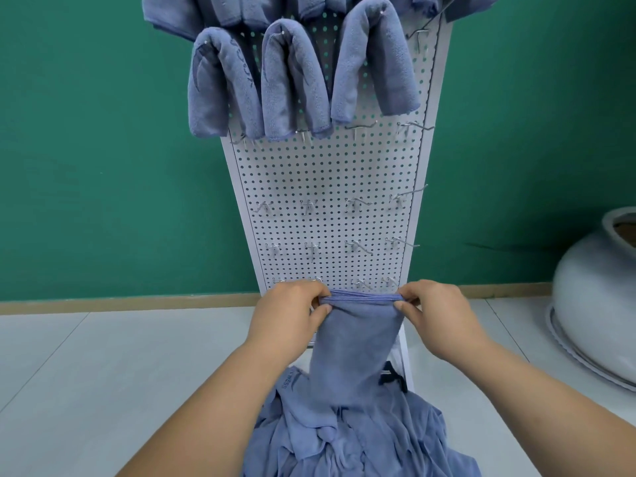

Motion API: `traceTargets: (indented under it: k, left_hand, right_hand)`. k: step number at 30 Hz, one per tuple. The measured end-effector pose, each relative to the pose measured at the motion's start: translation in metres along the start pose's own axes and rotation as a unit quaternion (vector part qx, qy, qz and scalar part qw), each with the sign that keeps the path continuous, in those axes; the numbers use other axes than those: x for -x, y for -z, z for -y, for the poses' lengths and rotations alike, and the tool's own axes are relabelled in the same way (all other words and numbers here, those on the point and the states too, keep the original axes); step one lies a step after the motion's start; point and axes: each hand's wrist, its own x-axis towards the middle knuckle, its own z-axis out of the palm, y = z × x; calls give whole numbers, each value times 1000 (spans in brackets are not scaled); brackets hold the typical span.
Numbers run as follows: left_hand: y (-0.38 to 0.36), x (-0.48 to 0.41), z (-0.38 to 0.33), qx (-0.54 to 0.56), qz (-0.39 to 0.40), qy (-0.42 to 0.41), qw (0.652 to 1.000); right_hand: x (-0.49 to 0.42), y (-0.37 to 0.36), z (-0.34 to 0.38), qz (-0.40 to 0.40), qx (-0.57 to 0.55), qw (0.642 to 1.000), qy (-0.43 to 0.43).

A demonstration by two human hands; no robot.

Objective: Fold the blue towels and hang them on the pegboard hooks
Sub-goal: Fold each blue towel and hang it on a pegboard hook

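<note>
Nearest us, a pile (344, 442) of blue towels lies on the pale floor (103, 356). Above it our left hand (290, 313) and right hand (437, 315) hold a folded towel (358, 339), fingers (409, 295) pinching its top corners, low before the pegboard (327, 173). Hung towels (292, 84) drape its upper hooks (358, 203). The wall (103, 149) behind is green.

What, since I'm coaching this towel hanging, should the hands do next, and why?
Probably lift the folded blue towel up to the bare metal hook right of the three hung blue towels: the left hand and right hand pinch its folded top edge, and that hook is free.
</note>
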Motion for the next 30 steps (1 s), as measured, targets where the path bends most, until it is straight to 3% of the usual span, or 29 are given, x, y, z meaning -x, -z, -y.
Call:
traceTargets:
  k: [7, 10, 13, 16, 20, 22, 26, 30]
  left_hand:
    - [-1, 2, 6, 9, 47, 22, 999]
    - [-2, 2, 6, 99, 51, 48, 993]
    - [0, -1, 3, 223, 23, 116, 968]
    - [3, -3, 3, 289, 30, 130, 948]
    - [0, 1, 9, 38, 151, 45, 987]
    - [-3, 5, 6, 16, 195, 20, 981]
    - [-5, 7, -8, 221, 201, 12, 954]
    - [-2, 6, -17, 287, 179, 6, 941]
  right_hand:
    - [1, 1, -3, 30, -58, 998, 6]
    - [2, 0, -5, 54, -132, 990, 17]
    - [4, 2, -2, 62, -256, 965, -8]
    - [6, 3, 4, 52, -326, 944, -11]
    - [9, -5, 17, 52, -299, 952, 48]
    - [13, -9, 25, 62, -277, 955, 84]
    - [20, -16, 36, 78, -283, 949, 117]
    - [17, -15, 37, 70, -357, 929, 71]
